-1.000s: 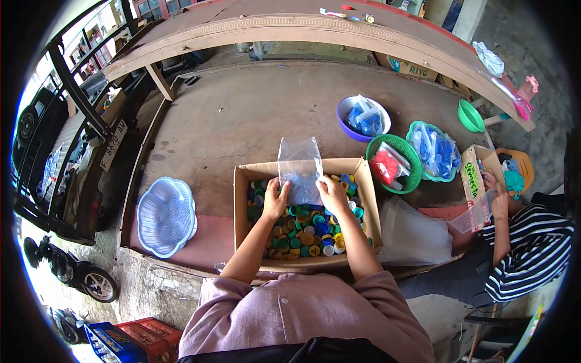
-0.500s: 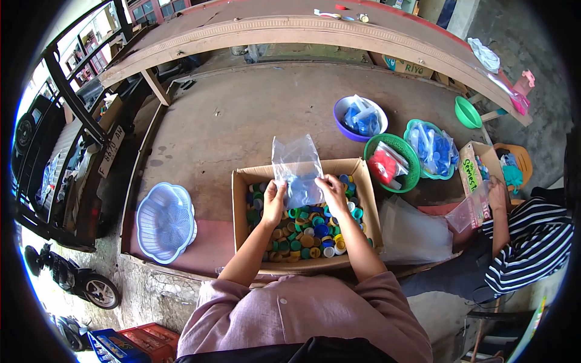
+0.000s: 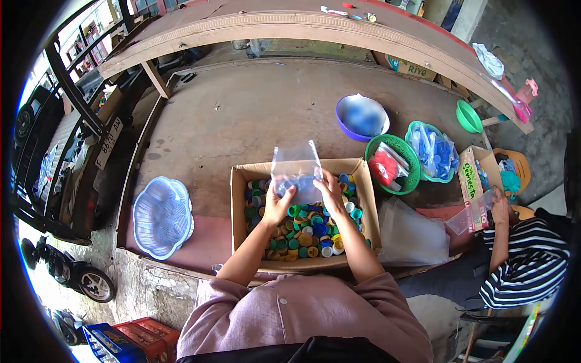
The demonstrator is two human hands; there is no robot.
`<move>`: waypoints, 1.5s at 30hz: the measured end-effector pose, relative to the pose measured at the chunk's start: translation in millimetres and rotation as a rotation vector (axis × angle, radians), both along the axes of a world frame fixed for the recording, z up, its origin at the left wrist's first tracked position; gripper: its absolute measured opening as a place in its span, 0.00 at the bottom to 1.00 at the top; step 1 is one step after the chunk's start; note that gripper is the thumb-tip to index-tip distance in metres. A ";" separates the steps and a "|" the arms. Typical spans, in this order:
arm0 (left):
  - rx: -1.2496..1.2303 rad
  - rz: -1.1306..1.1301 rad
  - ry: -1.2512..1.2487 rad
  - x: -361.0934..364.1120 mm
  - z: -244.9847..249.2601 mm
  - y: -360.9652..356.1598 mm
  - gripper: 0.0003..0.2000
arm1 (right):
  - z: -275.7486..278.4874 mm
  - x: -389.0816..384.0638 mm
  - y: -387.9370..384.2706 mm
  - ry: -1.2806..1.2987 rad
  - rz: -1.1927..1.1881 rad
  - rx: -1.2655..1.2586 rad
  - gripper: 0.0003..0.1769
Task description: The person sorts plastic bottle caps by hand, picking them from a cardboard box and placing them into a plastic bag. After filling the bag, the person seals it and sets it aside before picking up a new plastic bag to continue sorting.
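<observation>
One bowl [image 3: 346,128], seemingly blue-filled, beyond carton [image 3: 239,212]

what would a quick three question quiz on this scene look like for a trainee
1. What do the left hand and the right hand both hold over the cardboard box?
2. True or false: the pale blue basket sits to the person's right of the box.
3. Fill in the colour: the bagged red items lie in a ____ container.

Key:
1. A clear plastic bag.
2. False; it sits to the left.
3. Green.
</observation>
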State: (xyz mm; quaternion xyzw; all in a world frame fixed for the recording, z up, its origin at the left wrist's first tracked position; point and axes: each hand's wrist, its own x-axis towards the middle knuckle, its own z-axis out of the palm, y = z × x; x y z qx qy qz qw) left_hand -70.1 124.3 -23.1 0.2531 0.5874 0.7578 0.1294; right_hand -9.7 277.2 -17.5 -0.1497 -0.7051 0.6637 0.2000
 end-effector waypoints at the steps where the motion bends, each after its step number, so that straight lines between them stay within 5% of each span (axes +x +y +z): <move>1: 0.001 0.005 -0.003 2.3 2.6 -0.5 0.14 | -2.5 0.6 2.1 -0.003 0.005 0.001 0.29; 4: -0.020 0.032 0.115 6.8 12.9 0.4 0.11 | 32.3 10.2 -9.0 -0.411 0.119 -0.397 0.28; 8: 0.028 -0.033 -0.034 -0.3 -1.4 -4.6 0.09 | 14.8 9.0 -6.5 -0.276 0.170 -0.465 0.26; 13: 0.164 -0.058 -0.312 -4.0 -10.0 0.8 0.08 | -3.7 1.7 -4.5 0.099 0.060 0.074 0.19; 17: 0.173 -0.003 -0.506 -10.2 -15.2 -4.1 0.09 | 4.1 3.9 -13.3 0.158 0.040 0.235 0.17; 24: 0.290 0.158 -0.496 -14.8 1.0 -10.6 0.06 | -1.6 2.5 -16.3 0.230 0.087 0.219 0.18; 32: 0.184 0.376 0.078 -38.8 14.7 -26.9 0.11 | 15.4 8.8 3.0 0.128 0.066 0.193 0.15; 35: 0.156 0.176 -0.234 -30.2 17.5 -25.5 0.18 | 14.2 8.9 2.2 0.082 0.067 0.142 0.15; 37: 0.075 0.088 -0.111 -27.3 13.8 -23.5 0.24 | 3.8 4.2 2.1 0.139 0.047 0.218 0.16; 45: 0.425 0.196 -0.390 -33.7 9.7 -24.3 0.30 | 1.7 0.9 -6.7 0.163 0.177 0.075 0.16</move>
